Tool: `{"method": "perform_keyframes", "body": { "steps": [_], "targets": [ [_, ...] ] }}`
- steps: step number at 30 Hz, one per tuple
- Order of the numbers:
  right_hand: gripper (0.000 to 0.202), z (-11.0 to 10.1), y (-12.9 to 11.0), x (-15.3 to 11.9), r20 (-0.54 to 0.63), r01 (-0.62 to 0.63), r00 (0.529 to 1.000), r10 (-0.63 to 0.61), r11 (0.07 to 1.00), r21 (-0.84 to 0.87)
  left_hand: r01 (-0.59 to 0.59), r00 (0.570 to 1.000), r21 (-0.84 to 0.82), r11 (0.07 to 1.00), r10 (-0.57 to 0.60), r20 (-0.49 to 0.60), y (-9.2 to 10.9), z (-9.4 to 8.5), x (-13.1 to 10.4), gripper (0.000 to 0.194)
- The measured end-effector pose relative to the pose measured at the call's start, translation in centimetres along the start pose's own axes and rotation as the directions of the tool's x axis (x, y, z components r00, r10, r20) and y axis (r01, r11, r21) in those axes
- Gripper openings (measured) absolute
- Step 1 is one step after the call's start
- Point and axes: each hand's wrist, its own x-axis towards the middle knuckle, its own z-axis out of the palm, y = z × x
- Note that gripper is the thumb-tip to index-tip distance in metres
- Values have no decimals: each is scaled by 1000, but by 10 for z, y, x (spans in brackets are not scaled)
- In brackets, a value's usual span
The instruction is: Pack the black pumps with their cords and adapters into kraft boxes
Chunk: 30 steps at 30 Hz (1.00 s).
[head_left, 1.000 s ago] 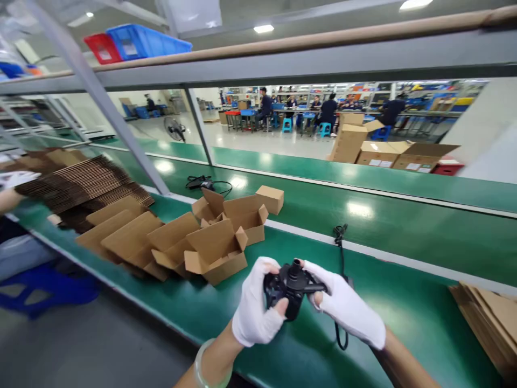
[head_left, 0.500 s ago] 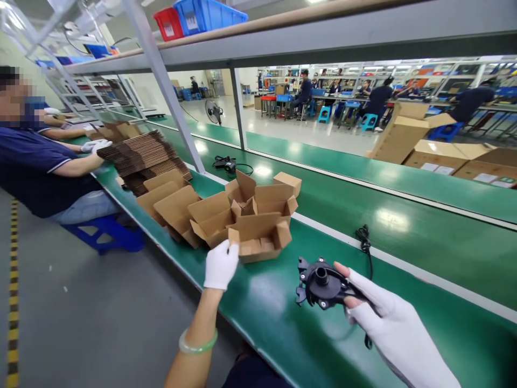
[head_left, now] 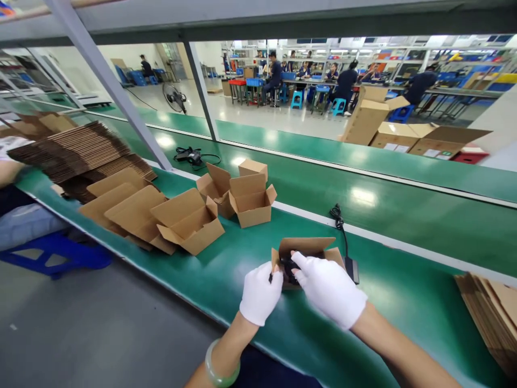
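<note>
My left hand [head_left: 262, 293], in a white glove with bare fingertips, pinches the left side flap of a small open cardboard box [head_left: 309, 245]. In the box's mouth is a black plastic part [head_left: 287, 264], with my gloved right hand [head_left: 329, 291] closed on it. The box front and most of the black part are hidden behind my hands. Just right of the box, a black power adapter [head_left: 353, 270] lies on the green belt, its bundled cord [head_left: 336, 215] stretching away behind it.
Several open boxes [head_left: 194, 229] stand to the left, before a stack of flattened cardboard [head_left: 81, 153]. Another black adapter with cable [head_left: 191, 156] lies farther back. More folded cardboard [head_left: 487, 318] sits at right. A slanted metal post [head_left: 113, 86] rises at left. A co-worker's arm [head_left: 10, 167] shows at the edge.
My left hand has drawn one open box rightward, away from the others. My right hand has brought the black plastic part into that box. The view has swung right.
</note>
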Motion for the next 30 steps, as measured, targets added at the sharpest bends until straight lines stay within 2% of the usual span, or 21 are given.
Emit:
{"method": "perform_keyframes", "body": {
  "steps": [3, 4, 6, 7, 8, 11, 14, 18, 20, 23, 27, 30],
  "targets": [
    [33, -4, 0, 4, 83, 14, 996, -13, 1000, -19, -49, 997, -99, 994, 55, 59, -7, 2, 2, 19],
    [32, -7, 1, 6, 108, 20, 994, -18, 1000, -15, -68, 993, -165, 984, 83, 88, -12, 3, 4, 29],
    [31, -10, 3, 8, 148, 39, 988, -39, 999, 5, -87, 971, -315, 945, 151, 186, -24, 7, 8, 78],
    [30, -11, 3, 10, 163, 45, 986, -45, 999, 6, -73, 953, -379, 922, 177, 246, -30, 10, 10, 94],
    [29, -10, 4, 11, 177, 47, 983, -47, 999, 3, -49, 930, -425, 904, 196, 310, -35, 12, 13, 99],
    [26, 0, 5, 15, 225, 37, 974, -35, 999, -4, 37, 873, -495, 868, 213, 438, -41, 19, 19, 83],
    [28, 13, 5, 17, 234, 28, 972, -30, 1000, 12, 77, 859, -542, 837, 221, 463, -33, 25, 22, 67],
    [29, 19, 4, 20, 239, 34, 970, -37, 999, 17, 96, 911, -586, 804, 167, 378, -19, 33, 17, 50],
    [27, 16, 2, 24, 264, 58, 963, -58, 998, 11, 132, 932, -615, 777, 114, 344, -16, 37, 12, 51],
    [25, 6, -3, 33, 332, 111, 938, -102, 994, -8, 187, 940, -621, 761, 45, 337, -19, 42, 7, 57],
    [19, -5, -10, 44, 409, 214, 893, -187, 977, -21, 145, 959, -521, 841, 9, 282, -27, 46, 5, 71],
    [18, -4, -7, 35, 398, 292, 878, -264, 957, -9, 128, 956, -424, 897, 3, 294, -31, 47, 5, 63]
  ]
}}
